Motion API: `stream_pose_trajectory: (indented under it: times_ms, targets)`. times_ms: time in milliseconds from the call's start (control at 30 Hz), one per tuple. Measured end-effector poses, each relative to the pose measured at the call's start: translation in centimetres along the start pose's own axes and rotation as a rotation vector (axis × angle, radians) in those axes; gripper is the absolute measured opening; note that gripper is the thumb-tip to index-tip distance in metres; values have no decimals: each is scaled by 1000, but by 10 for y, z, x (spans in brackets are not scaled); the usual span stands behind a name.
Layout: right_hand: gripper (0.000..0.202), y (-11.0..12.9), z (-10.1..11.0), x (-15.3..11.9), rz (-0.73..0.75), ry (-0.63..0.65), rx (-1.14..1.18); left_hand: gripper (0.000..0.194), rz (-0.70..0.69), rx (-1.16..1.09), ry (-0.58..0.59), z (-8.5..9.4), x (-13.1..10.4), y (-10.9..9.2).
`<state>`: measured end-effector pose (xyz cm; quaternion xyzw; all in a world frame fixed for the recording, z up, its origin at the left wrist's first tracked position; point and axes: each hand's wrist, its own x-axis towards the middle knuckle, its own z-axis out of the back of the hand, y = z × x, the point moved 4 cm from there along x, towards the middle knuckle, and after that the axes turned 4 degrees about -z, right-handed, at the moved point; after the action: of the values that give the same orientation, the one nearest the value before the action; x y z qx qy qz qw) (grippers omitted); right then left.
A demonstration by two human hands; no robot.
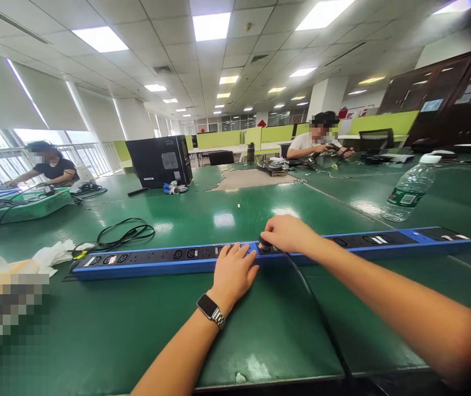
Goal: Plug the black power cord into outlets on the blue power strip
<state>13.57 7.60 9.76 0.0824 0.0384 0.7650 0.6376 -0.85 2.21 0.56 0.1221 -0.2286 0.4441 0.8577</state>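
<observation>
A long blue power strip [136,270] with black socket panels lies across the green table. My left hand [235,272], below a wrist watch [208,307], rests on the strip near its middle, palm down with its fingers spread. Just right of it, my right hand [287,234] has its fingers closed round a black plug [264,240] at a socket of the strip. From there a black cable [321,313] runs down over the table's near edge. How deep the plug sits is hidden by the fingers.
A plastic bottle [412,187] stands on the green table [156,319] at the right. Coiled black cable [123,234] lies behind the strip's left end. Farther back are a black computer case [159,162], a green basket [45,203] and two seated people, one left, one right.
</observation>
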Motion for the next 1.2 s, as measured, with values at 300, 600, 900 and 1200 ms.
stream_pose_trajectory:
  times_ms: [300,600,900,1200]
  targets:
    - [26,19,-38,15,-19,39,77,11,150,-158,-163,2,-2,11]
    - [35,36,-38,-2,-83,22,91,63,325,-258,-93,-3,12,7]
    - [38,-25,-72,-10,-143,-319,239,34,353,-236,-57,2,21,10]
    - [50,-17,-100,-26,-232,-477,119,24,361,-273,-120,-1,22,7]
